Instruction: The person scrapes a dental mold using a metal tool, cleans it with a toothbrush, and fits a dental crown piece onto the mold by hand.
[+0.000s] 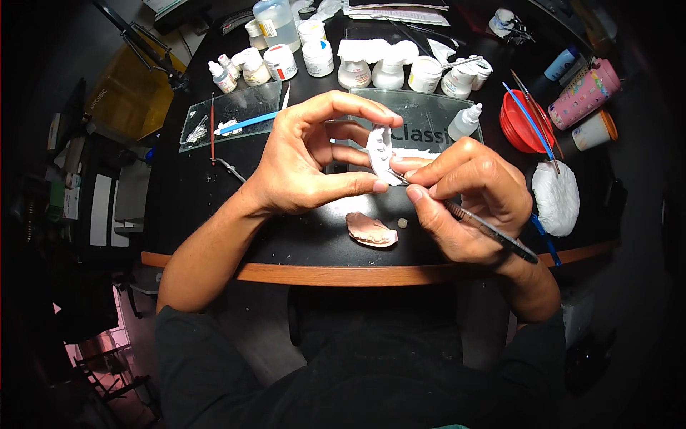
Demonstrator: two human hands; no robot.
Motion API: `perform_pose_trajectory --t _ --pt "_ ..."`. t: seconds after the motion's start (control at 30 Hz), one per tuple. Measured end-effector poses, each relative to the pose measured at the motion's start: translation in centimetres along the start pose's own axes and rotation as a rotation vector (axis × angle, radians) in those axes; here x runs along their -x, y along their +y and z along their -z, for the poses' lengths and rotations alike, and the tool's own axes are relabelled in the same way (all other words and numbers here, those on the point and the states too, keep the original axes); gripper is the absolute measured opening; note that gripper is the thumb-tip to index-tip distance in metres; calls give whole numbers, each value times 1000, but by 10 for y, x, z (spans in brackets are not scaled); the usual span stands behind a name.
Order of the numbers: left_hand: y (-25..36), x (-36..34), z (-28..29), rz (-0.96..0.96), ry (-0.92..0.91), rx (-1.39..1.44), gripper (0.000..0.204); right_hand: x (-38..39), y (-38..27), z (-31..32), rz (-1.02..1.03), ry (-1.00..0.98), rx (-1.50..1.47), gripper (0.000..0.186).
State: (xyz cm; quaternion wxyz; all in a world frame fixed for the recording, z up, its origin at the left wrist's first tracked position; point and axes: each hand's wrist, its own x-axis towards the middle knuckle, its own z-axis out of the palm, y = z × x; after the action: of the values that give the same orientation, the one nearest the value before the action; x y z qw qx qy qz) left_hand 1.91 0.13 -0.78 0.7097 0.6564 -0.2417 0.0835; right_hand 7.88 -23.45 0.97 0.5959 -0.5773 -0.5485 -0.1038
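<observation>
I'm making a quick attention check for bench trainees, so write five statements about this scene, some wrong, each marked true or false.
1. The left hand holds a white dental model. True.
2. The right hand is empty. False: it grips a slim, dark-handled tool.
3. A pinkish model with teeth lies on the table, near its front edge. True.
4. The red bowl stands to the left of both hands. False: it stands toward the right side, with brushes across it.
5. The blue-handled tool lies on the glass plate at the left. True.
</observation>
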Motion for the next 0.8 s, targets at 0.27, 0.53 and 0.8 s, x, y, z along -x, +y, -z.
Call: perform_pose_trajectory --t 0.27,0.53,0.8 --pt "6 -1 -3 66 -33 48 66 2 2 4 -129 -4 -182 20" --pt "5 -1 -2 70 -31 34 65 3 3 2 -85 -6 -90 21" --pt "6 1 -2 85 -40 5 65 1 2 8 -85 -89 -70 24"
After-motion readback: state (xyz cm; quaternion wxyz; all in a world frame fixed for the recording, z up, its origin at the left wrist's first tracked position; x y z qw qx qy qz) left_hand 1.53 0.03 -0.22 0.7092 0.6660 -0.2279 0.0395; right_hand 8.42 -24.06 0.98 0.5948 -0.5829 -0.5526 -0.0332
